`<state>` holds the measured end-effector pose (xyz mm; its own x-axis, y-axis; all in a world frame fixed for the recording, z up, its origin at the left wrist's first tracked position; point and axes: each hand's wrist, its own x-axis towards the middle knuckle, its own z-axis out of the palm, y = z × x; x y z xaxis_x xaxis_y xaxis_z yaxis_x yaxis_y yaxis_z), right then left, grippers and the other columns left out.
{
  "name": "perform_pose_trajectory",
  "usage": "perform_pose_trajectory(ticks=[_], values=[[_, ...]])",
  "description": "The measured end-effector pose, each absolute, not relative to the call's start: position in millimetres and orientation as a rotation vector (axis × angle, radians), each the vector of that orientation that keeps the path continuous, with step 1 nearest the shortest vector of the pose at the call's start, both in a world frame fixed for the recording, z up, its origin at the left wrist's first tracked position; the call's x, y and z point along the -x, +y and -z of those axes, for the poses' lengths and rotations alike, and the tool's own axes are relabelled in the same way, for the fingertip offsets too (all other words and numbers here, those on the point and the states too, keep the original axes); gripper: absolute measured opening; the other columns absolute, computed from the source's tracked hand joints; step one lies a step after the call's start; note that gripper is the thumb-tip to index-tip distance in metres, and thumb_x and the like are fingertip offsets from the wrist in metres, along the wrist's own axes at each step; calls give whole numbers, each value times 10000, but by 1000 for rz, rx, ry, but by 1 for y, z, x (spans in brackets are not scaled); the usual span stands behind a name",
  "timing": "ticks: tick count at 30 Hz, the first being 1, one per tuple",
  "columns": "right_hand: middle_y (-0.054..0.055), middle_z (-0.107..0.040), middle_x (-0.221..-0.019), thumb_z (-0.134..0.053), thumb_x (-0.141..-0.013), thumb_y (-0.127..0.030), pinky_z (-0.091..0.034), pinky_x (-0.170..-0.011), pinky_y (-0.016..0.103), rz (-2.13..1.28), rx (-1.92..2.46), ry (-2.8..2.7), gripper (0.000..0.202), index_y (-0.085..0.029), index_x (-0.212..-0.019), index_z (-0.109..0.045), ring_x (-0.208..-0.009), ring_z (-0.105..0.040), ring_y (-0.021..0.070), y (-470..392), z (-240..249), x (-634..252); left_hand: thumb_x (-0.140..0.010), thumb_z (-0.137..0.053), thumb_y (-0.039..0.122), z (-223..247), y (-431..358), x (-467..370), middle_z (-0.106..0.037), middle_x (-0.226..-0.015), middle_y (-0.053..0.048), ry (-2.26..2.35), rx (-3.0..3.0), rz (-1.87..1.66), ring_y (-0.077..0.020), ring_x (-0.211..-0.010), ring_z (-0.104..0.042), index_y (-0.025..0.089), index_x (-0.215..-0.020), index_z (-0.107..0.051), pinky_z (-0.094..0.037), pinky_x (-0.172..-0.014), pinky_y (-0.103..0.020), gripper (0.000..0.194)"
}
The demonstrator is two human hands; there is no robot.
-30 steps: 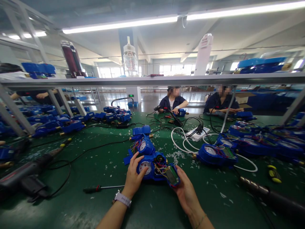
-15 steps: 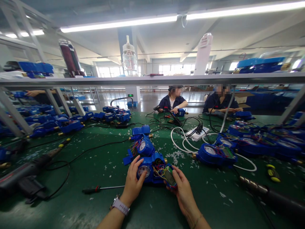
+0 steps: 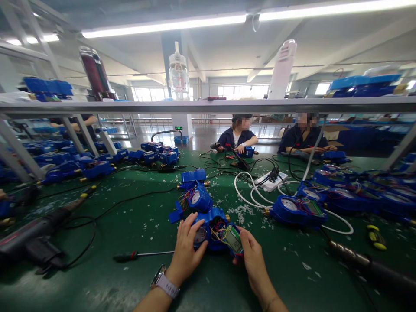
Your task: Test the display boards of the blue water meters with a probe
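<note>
A blue water meter [image 3: 216,214] with an opened housing lies in front of me, its coloured wires exposed. My left hand [image 3: 187,242] is laid over its round dial [image 3: 201,235], fingers across the top and thumb at the lower right, gripping the meter. My right hand [image 3: 251,251] holds a small display module [image 3: 234,241] by its right edge, thumb on top, other fingers mostly hidden beneath. Wires [image 3: 222,232] run from the module into the housing. Just behind stands another open blue meter [image 3: 200,198]. Left of my wrist lies a screwdriver [image 3: 130,256], its tip hidden by my hand.
A heat gun [image 3: 42,229] lies at left, and a dark tool with a metal barrel [image 3: 351,253] at right. Several blue meters [image 3: 299,210] cover the right side. Cables and a white power strip [image 3: 271,182] lie farther back. Co-workers sit across the bench.
My left thumb has slid off the dial's face to its lower right edge. The display module has tilted so its screen shows more fully, still in my right hand.
</note>
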<state>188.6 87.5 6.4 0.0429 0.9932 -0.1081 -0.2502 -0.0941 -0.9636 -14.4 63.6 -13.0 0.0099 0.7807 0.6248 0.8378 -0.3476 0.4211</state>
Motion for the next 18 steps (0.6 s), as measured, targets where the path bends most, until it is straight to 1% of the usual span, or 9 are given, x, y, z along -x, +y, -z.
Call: perform_pose_trajectory(ticks=[4, 8, 10, 12, 14, 16, 18], values=[[28, -650, -674, -710, -642, -693, -363, -290, 221, -1322, 1133, -974, 666, -157, -1036, -679, -439, -499, 145, 86, -5, -188, -853, -562, 187, 12, 63, 13, -422, -1455, -130, -1757, 2167, 1264, -326, -1373, -358, 242, -1330, -441, -251, -1125, -609, 494], [26, -638, -634, -695, -643, -717, -308, -283, 195, -1323, 1144, -997, 682, -159, -1036, -683, -408, -472, 127, 85, -5, -188, -860, -548, 183, 10, 59, 12, -467, -1423, -120, -1662, 2165, 1319, -321, -1364, -376, 249, -1292, -483, -241, -1127, -619, 442], [24, -634, -627, -687, -649, -723, -291, -287, 190, -1329, 1143, -994, 673, -167, -1028, -688, -402, -469, 124, 85, -6, -188, -860, -544, 172, 8, 54, 11, -519, -1373, -116, -1520, 2187, 1417, -309, -1331, -426, 247, -1235, -530, -303, -1110, -586, 383], [23, -635, -632, -683, -652, -726, -299, -296, 198, -1338, 1132, -978, 660, -176, -1018, -694, -409, -475, 128, 85, -7, -188, -858, -547, 163, 4, 48, 10, -602, -1269, -113, -1362, 2262, 1513, -280, -1221, -541, 240, -1176, -572, -440, -1029, -492, 328], [29, -653, -677, -676, -655, -733, -341, -314, 219, -1349, 1116, -954, 662, -181, -1020, -697, -433, -493, 139, 85, -7, -188, -859, -546, 150, -1, 42, 7, -694, -1083, -97, -1253, 2407, 1550, -231, -1014, -658, 228, -1111, -610, -541, -870, -372, 271], [39, -678, -763, -669, -658, -740, -409, -359, 246, -1365, 1101, -924, 672, -187, -1038, -692, -480, -527, 153, 85, -6, -188, -867, -536, 150, -6, 38, 3, -733, -882, -68, -1236, 2570, 1504, -188, -800, -695, 211, -1019, -648, -554, -728, -296, 197], [43, -689, -839, -662, -663, -745, -456, -410, 262, -1390, 1090, -891, 679, -196, -1062, -677, -532, -565, 165, 86, -3, -189, -877, -531, 176, -9, 36, -2, -733, -782, -54, -1323, 2695, 1426, -172, -696, -691, 198, -939, -673, -537, -657, -267, 156]])
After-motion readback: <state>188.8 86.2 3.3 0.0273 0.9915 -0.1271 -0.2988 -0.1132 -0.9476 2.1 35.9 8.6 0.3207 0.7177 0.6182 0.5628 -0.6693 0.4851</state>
